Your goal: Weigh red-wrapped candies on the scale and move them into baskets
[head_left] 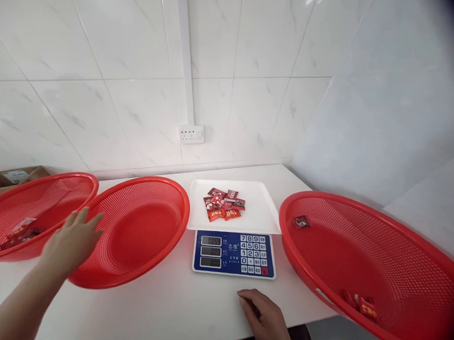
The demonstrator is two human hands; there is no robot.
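My left hand [71, 241] reaches out with fingers stretched and holds nothing; it hovers at the near-left rim of the middle red basket [160, 244], whose inside is bare. My right hand [265, 317] rests on the white table near its front edge, fingers curled under, just below the blue keypad of the weighing scale [234, 253]. On the scale's white tray [260, 219] lies a small pile of red candy packets [223, 204].
A red basket at far left [8, 202] holds a few packets [19, 234]. A large red basket [407, 262] at right holds one packet [301, 221] near its far rim and some [361, 305] near its front. A cardboard box [14, 177] stands at back left; tiled walls enclose the corner.
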